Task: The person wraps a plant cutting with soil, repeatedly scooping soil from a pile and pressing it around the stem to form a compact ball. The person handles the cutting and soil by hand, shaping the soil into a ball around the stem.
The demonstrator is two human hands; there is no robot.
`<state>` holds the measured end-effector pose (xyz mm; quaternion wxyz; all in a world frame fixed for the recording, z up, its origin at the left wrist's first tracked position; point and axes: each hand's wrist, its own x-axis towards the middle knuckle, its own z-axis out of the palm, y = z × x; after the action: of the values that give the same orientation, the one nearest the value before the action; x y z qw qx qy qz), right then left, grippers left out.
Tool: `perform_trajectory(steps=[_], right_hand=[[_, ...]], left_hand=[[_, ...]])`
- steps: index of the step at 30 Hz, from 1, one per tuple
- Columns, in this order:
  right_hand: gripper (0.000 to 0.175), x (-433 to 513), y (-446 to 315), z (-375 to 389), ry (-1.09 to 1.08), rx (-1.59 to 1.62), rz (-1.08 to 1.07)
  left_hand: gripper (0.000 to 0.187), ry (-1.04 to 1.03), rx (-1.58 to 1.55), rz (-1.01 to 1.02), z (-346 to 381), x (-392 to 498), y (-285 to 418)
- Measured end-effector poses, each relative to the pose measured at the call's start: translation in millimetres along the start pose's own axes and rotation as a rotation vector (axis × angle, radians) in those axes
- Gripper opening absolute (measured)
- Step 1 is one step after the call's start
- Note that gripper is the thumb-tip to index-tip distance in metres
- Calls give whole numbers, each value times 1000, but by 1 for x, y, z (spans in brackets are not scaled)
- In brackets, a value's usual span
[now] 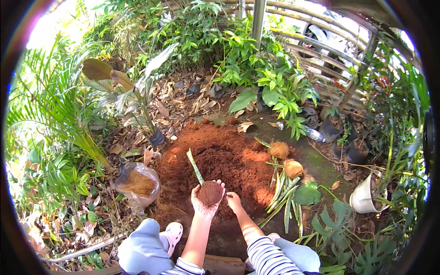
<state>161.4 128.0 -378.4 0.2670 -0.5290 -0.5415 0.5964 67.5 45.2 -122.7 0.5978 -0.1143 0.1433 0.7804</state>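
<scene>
My left hand (204,210) holds a round ball of brown soil or coco peat (210,193) in its palm. A green-and-yellow sansevieria leaf (195,167) sticks out of the ball to the upper left. Just to the right is my right hand (234,202), its fingers curled and apart from the ball; whether it pinches something small cannot be made out. Beneath both hands spreads a heap of reddish-brown coco peat (223,161). Two fibre-wrapped balls, one brown (279,150) and one paler (293,168), lie at its right edge, with leaves jutting from them.
Several loose sansevieria leaves (282,192) lie right of the heap. A clear plastic bag of coconut fibre (139,184) stands on the left. Farther right are a tipped white pot (365,196), a plastic bottle (314,133) and black plant bags (357,151). A bamboo fence (319,51) runs behind.
</scene>
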Motion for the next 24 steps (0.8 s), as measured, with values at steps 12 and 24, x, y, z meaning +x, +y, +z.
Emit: perform_trajectory(steps=[12, 24], right_hand=[[6, -52, -148, -51, -61, 341, 200], [34, -97, -228, -102, -135, 512, 273]], left_hand=[[50, -168, -105, -127, 48, -45, -13], [48, -156, 16, -174, 55, -68, -19]])
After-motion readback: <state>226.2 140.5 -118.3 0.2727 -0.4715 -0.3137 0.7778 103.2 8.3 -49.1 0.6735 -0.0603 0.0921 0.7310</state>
